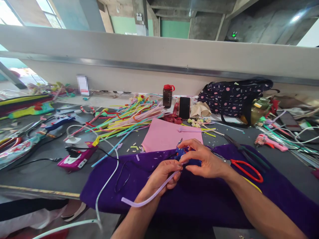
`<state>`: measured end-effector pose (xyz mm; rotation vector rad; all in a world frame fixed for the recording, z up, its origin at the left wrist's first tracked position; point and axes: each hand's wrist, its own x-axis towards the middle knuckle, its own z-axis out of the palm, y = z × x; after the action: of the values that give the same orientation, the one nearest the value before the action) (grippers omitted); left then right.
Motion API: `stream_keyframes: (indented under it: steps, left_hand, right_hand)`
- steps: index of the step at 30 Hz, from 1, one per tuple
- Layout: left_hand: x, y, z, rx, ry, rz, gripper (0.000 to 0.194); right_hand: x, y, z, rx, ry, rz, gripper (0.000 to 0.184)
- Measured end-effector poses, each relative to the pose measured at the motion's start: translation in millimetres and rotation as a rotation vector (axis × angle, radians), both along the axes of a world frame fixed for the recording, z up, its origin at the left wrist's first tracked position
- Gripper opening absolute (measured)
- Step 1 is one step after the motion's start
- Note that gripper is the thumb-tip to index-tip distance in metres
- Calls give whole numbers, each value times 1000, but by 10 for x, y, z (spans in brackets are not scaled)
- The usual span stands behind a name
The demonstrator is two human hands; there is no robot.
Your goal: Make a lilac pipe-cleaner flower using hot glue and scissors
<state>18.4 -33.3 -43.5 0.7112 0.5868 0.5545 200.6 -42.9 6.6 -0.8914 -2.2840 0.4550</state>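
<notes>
In my left hand is a lilac chenille stem, pinched near its upper end; its long tail curves down over my wrist to the left. My right hand meets that upper end with index finger and thumb, the other fingers loosely spread. The fingers partly hide the stem's tip. Just behind them a blue glue gun lies on the purple cloth, mostly covered by my right hand. Right of this hand are red-handled pliers.
A pink sheet lies ahead, with bundled coloured stems behind it. A power strip and white cable are at left. Scissors and a pink glue gun lie right. A bottle, phone and bag stand behind.
</notes>
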Motion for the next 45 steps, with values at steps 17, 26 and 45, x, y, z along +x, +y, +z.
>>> stream_keyframes:
  steps: [17,26,45]
  left_hand:
    - [-10,6,-3,-34,-19,-3,11]
    - [-11,-8,11,-16,-159,342,16]
    - [55,-80,37,255,-91,408,12]
  right_hand:
    - [10,10,-18,-146,188,53,34]
    - [-55,109,-191,-500,578,-334,18]
    - [-451,-100,-319,-836,715,-186,23]
